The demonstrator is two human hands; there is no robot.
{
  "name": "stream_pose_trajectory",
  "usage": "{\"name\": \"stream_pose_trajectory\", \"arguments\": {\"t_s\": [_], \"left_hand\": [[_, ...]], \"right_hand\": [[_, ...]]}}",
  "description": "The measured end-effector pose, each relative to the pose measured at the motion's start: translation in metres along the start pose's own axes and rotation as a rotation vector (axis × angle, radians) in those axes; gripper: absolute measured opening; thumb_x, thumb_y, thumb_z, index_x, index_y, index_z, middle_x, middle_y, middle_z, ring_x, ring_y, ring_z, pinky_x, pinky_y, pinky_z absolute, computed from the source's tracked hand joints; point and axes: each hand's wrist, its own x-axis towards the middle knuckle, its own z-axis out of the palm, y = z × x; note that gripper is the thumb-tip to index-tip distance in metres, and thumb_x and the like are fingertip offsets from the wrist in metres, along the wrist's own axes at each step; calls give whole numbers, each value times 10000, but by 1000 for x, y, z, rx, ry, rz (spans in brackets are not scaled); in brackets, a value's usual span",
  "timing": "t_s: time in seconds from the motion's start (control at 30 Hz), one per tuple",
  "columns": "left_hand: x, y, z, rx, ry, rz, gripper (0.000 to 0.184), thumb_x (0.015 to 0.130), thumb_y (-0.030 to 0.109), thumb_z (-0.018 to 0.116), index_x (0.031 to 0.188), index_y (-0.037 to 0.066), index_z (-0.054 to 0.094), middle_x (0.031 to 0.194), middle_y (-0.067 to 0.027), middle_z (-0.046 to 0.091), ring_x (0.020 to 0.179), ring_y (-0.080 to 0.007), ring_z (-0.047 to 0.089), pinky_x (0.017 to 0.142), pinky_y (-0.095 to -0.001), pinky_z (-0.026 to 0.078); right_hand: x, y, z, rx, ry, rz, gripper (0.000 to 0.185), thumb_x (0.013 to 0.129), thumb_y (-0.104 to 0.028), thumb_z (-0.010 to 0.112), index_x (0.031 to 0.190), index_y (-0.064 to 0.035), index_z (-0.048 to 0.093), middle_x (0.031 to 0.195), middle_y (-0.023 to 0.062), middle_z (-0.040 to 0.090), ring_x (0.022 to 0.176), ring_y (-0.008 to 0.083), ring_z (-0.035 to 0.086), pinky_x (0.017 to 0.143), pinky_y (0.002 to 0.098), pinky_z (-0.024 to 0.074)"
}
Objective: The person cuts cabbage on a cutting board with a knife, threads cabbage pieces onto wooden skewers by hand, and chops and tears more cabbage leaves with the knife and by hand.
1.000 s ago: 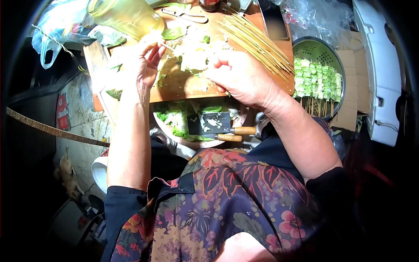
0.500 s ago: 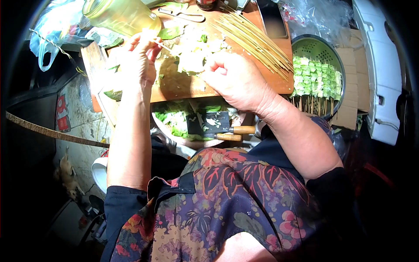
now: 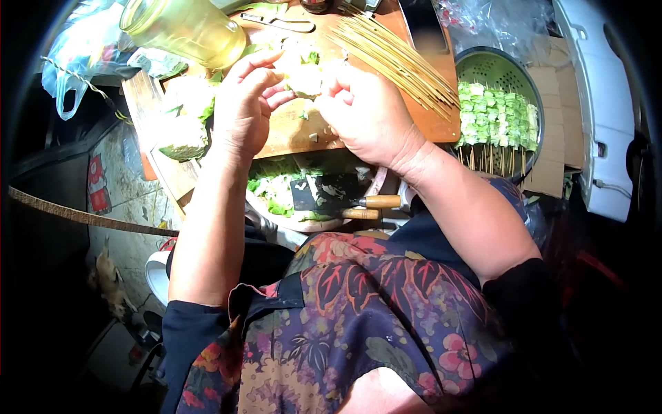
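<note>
My left hand (image 3: pixel 245 107) is raised over the left part of the orange board (image 3: pixel 289 134), its fingers curved and apart with nothing visible between them. Beside its fingertips is a pale green cabbage piece (image 3: pixel 304 81). From the other side, my right hand (image 3: pixel 369 114) pinches the edge of that piece between thumb and bent fingers. Glare washes out the detail there, and any stick inside the leaf is hidden. Thin wooden skewers (image 3: pixel 400 62) lie in a loose bundle beyond my right hand.
A yellowish jar (image 3: pixel 189 34) and a peeler (image 3: pixel 279 23) are at the back. Cabbage leaves (image 3: pixel 186 138) lie left. Below the board, a basin (image 3: pixel 276 219) holds scraps and a dark cleaver (image 3: pixel 324 192). Right, a colander (image 3: pixel 486 67) holds cabbage skewers (image 3: pixel 496 121). A phone (image 3: pixel 420 24) lies behind.
My left hand has moved right and down, its fingers spreading; the thin stick seen at its fingertips no longer shows. My right hand stays at the cabbage. The view has shifted slightly.
</note>
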Motion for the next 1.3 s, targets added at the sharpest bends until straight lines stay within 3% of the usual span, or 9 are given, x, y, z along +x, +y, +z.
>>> {"name": "stream_pose_trajectory", "arguments": {"t_s": [0.27,0.33,0.47,0.57,0.67,1.0,1.1,1.17,1.3], "left_hand": [[10,-2,-3,112,111,61,298,889,185,469,1120,42,591,1056,-98,614,899,-200,598,880,-386,460],[21,-2,-15,144,166,125,272,878,141,505,1121,34,568,970,-79,632,892,-188,611,827,-333,485],[45,-16,-47,331,362,39,182,884,48,550,1061,29,586,864,-57,630,707,-123,616,645,-247,511],[48,-37,-48,700,335,-86,273,895,78,558,1156,4,590,809,-14,609,656,-66,561,591,-216,479],[52,-49,-47,1367,316,86,310,841,165,642,1129,49,643,881,-121,683,788,-212,654,744,-318,508],[61,-55,-45,1512,302,8,217,786,212,668,952,73,660,969,-175,677,897,-307,660,802,-394,514],[59,-61,-48,1476,325,122,203,783,209,668,932,71,657,936,-160,685,889,-305,662,802,-392,513],[57,-58,-45,1433,337,120,213,783,205,667,942,65,653,933,-160,686,886,-302,664,806,-384,512],[51,-47,-40,1427,296,11,182,793,147,653,942,44,632,861,-124,686,776,-234,665,727,-342,525]], "right_hand": [[1,-6,-8,-55,-4,13,123,807,-142,592,770,-25,587,674,109,607,630,235,603,641,343,496],[3,-6,-9,69,-29,50,130,878,-139,601,801,-37,583,629,-36,534,558,35,473,527,208,391],[1,-11,-16,107,-29,98,132,880,-151,603,806,-42,594,639,-33,541,572,31,476,543,199,392],[1,-12,-21,73,-45,99,135,882,-153,602,809,-39,594,637,-34,541,570,33,475,546,200,393],[2,-13,-21,71,-43,50,136,879,-153,604,809,-38,593,633,-32,543,570,33,480,549,201,398],[4,-12,-22,79,-77,111,142,869,-161,621,808,-36,588,623,-31,539,572,33,488,543,205,406],[3,-11,-21,18,-88,117,179,811,-208,633,780,-32,622,656,63,611,617,152,587,631,306,491],[2,-11,-20,62,-103,119,148,863,-166,637,810,-38,587,612,-32,533,559,32,482,526,209,403],[3,-7,-19,107,-91,100,150,863,-168,639,806,-38,590,604,-33,529,555,30,480,525,208,402]]}}
